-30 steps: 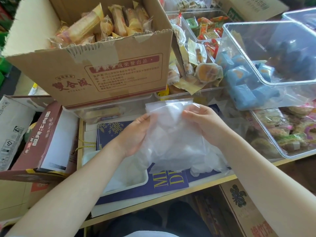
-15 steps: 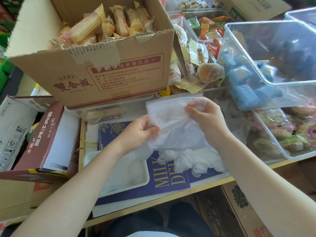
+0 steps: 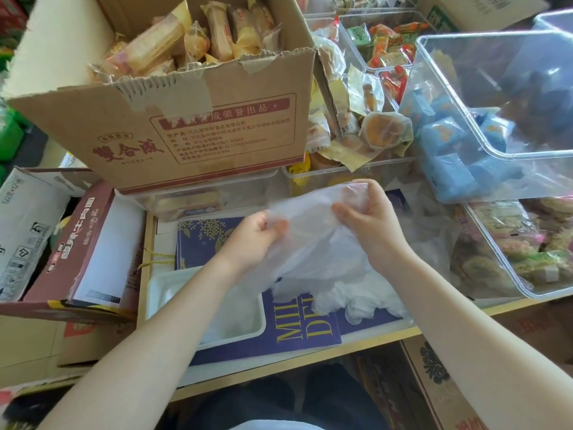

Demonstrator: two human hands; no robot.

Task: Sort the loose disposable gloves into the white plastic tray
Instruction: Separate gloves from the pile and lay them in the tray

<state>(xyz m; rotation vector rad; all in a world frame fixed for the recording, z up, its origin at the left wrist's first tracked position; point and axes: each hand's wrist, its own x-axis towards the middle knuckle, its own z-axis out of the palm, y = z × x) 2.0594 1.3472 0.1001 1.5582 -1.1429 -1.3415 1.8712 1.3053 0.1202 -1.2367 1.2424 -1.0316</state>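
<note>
Translucent plastic film is bunched between both hands above the shelf — a clear bag or sheet of disposable gloves [image 3: 313, 243], its lower part spilling in a crumpled heap onto the blue printed board [image 3: 297, 336] near the shelf's front edge. The left hand [image 3: 254, 240] pinches the film's left edge with curled fingers; the right hand [image 3: 369, 218] grips its upper right corner, thumb pressed over the bunched top. Both are closed on the plastic, with a stretch of film between them.

The white plastic tray [image 3: 155, 290] sits on the shelf toward its front left corner, below and to the left of the left hand, partly under that forearm. It seems to hold some pale film already, though I cannot tell how much.

What could go wrong: the film is thin, slippery and clingy, so separating one glove may drag several along, or the heap may slide off the front edge of the shelf if the held part is tugged sharply. The left forearm crossing over the tray could also nudge it. Cardboard box [image 3: 192, 125] and clear snack bins [image 3: 496, 103] crowd the back — lifting high risks brushing them.
</note>
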